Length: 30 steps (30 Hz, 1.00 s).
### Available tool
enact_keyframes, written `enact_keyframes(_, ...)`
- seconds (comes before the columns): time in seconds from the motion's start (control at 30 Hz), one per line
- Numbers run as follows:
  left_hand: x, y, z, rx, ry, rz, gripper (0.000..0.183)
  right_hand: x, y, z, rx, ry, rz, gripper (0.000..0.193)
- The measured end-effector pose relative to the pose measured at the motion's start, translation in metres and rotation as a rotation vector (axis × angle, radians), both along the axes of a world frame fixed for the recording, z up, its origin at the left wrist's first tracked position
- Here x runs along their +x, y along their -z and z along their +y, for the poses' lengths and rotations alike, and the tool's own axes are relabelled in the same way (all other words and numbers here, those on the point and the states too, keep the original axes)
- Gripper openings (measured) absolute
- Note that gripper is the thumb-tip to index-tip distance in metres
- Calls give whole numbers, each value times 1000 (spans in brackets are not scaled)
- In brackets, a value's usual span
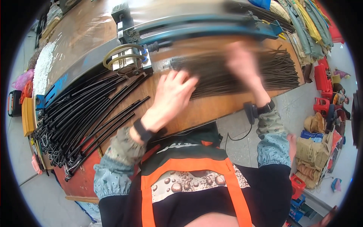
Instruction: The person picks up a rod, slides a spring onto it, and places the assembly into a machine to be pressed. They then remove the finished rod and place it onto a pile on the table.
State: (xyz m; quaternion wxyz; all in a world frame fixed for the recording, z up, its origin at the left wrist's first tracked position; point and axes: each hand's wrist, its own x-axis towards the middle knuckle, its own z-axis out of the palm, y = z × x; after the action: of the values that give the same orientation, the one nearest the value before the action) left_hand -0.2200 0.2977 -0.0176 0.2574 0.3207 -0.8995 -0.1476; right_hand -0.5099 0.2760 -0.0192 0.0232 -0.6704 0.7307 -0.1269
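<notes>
Black rods (242,73) blur under both hands; left hand (172,96) splayed, right hand (242,62) unclear.

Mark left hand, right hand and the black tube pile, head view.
left hand (172,96), head view, back of the hand.
right hand (242,62), head view, blurred back of the hand.
black tube pile (81,117), head view, middle of the pile's tubes.

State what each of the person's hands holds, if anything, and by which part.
Neither hand visibly grips anything. The left hand lies flat, fingers spread, on the row of thin dark rods on the wooden bench. The right hand, blurred, rests on the same row.
</notes>
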Motion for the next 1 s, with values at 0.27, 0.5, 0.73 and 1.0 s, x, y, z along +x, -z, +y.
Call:
enact_keyframes(0.27,-35,26,-36,-205,-221,-29,37,10,-29,27,6,-316,-150,18)
enact_keyframes(0.5,-18,38,-54,-25,-251,-66,36,32,-29,31,60,-430,-474,16)
enact_keyframes(0.73,5,19,1,231,-305,111,33,114,-23,36,67,-609,-347,14)
enact_keyframes(1.0,147,-18,83,-1,-587,-230,26,158,-32,46,250,-830,-209,20)
